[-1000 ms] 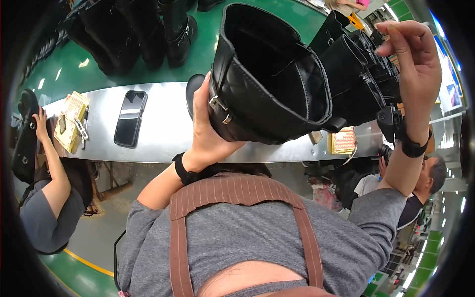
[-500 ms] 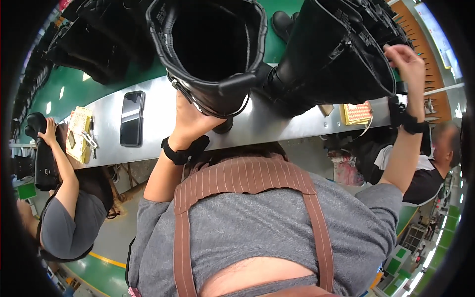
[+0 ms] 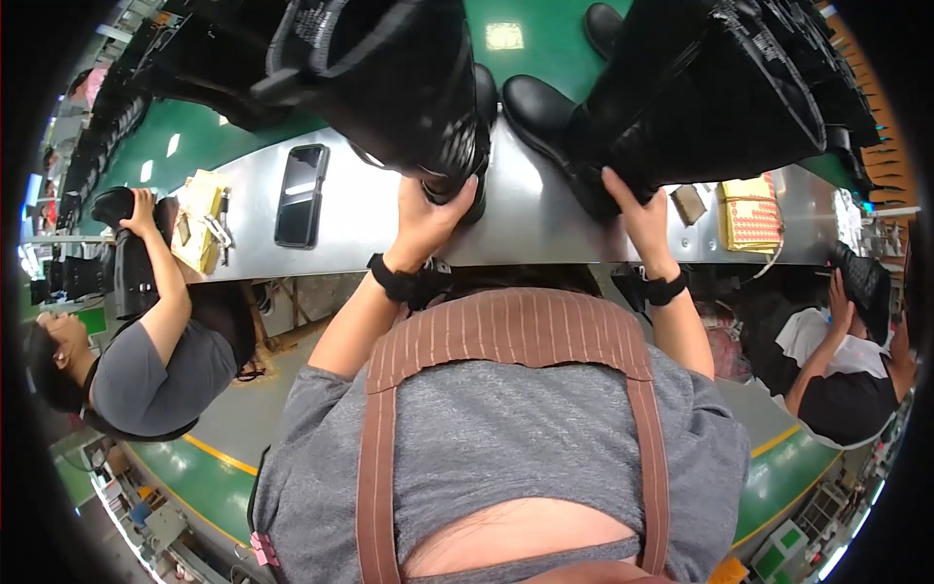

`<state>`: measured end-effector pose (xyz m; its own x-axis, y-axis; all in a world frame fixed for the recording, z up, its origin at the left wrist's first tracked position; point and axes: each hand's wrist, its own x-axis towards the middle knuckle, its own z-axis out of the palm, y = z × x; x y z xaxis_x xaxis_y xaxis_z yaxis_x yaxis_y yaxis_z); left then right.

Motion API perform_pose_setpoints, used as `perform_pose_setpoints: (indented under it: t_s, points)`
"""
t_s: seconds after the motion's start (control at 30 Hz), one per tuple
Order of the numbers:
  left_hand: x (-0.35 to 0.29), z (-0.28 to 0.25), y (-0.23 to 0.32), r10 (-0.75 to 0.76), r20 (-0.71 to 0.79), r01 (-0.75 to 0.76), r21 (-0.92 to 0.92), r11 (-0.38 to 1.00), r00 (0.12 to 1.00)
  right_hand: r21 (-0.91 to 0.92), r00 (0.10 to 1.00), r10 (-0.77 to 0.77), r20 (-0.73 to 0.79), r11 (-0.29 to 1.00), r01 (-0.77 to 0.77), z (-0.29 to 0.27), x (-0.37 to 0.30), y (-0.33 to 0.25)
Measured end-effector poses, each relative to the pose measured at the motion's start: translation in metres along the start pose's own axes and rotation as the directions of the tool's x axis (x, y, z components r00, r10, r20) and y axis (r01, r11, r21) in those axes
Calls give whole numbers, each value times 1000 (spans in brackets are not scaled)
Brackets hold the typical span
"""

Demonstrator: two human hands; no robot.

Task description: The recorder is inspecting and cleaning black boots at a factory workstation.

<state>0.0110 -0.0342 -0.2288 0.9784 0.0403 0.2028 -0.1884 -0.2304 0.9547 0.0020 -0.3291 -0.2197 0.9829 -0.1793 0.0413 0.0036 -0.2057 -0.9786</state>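
Two tall black boots stand side by side on the metal bench. My left hand [image 3: 426,222] is wrapped round the low rear part of the left boot [image 3: 404,97], whose shaft leans to the left. The fingers pass partly behind the boot. My right hand [image 3: 640,220] grips the right boot [image 3: 671,131] low at its heel, with the thumb showing on the near side. That boot's toe points away and to the left, and its shaft tilts to the right. Dark bands circle both my wrists.
A black phone [image 3: 301,197] lies on the bench [image 3: 360,229], left of my left hand. Farther left is a yellow packet [image 3: 197,229]. Right of my hands sit a small brown block [image 3: 689,204] and a red-and-yellow packet [image 3: 751,216]. More black boots [image 3: 209,68] stand beyond. Co-workers handle footwear at both sides.
My right hand has come down from the right boot's upper shaft to its heel. The left boot's shaft has tipped away and left, with my left hand still holding it low.
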Motion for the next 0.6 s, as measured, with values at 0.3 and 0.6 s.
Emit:
perform_pose_setpoints:
  t_s: [0.3,0.6]
  points:
    - [19,-14,-3,-4,155,21,-113,993,988,-204,996,-50,-79,979,33,0,-33,-16]
    - [8,-13,9,-12,29,10,88,996,1000,-78,973,-40,225,995,59,-22,-17,-23]
